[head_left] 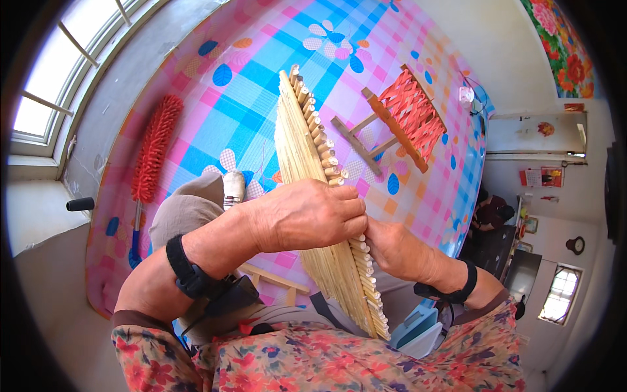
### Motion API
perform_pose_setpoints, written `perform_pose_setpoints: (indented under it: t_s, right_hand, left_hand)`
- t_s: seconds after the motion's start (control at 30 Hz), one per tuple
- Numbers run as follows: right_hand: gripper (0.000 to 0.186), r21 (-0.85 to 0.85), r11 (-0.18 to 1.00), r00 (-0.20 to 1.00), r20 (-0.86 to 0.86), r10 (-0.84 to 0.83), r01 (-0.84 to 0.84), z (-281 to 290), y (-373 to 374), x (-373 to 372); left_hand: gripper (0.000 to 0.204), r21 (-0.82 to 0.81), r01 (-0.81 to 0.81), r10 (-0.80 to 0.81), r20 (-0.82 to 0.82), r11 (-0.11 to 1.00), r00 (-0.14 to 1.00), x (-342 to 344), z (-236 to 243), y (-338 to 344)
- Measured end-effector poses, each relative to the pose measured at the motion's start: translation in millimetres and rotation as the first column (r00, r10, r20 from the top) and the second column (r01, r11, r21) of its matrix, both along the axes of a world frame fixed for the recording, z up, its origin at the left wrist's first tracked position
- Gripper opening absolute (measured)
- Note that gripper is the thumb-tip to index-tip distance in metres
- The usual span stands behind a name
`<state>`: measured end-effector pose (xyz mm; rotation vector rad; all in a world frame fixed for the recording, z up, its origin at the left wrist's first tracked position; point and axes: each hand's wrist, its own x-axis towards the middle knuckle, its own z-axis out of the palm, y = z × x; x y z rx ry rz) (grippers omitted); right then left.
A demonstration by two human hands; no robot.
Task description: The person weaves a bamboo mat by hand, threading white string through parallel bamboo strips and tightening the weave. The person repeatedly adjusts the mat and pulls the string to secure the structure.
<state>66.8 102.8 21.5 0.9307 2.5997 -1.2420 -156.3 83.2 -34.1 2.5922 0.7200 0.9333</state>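
A flat mat of pale plant stalks (297, 147) stands slanted across my lap, with a row of round cut stalk ends along its right edge. My left hand (313, 217) lies over the middle of that edge, its fingers curled closed around it. Close beside it, my right hand (395, 248) is also closed and pinches the same edge from the right. The fingertips of both hands are partly hidden, so any thread or small tool between them cannot be made out. Each wrist wears a black strap.
Beneath lies a plaid, flower-patterned sheet (248, 108). A small wooden stool with a red woven seat (411, 114) lies ahead right. A red fluffy duster (157, 150) rests at left. A light wooden frame (277, 277) and a blue plastic container (417, 325) are near my lap. Another person (493, 212) is far right.
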Motion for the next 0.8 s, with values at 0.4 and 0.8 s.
perform_pose_setpoints:
  t_s: [0.4,0.8]
  right_hand:
    - [0.027,-0.080,0.983,0.986,-0.007,-0.165,0.164,-8.2,-2.4,-3.4]
    - [0.011,0.502,0.765,0.911,-0.295,-0.287,0.403,97.2,-123.1,98.5]
  left_hand:
    - [0.014,0.068,-0.079,0.079,0.000,0.995,0.997,-1.0,3.6,-4.4]
    - [0.005,0.328,-0.215,0.332,-0.359,0.920,0.872,43.1,63.2,-18.0]
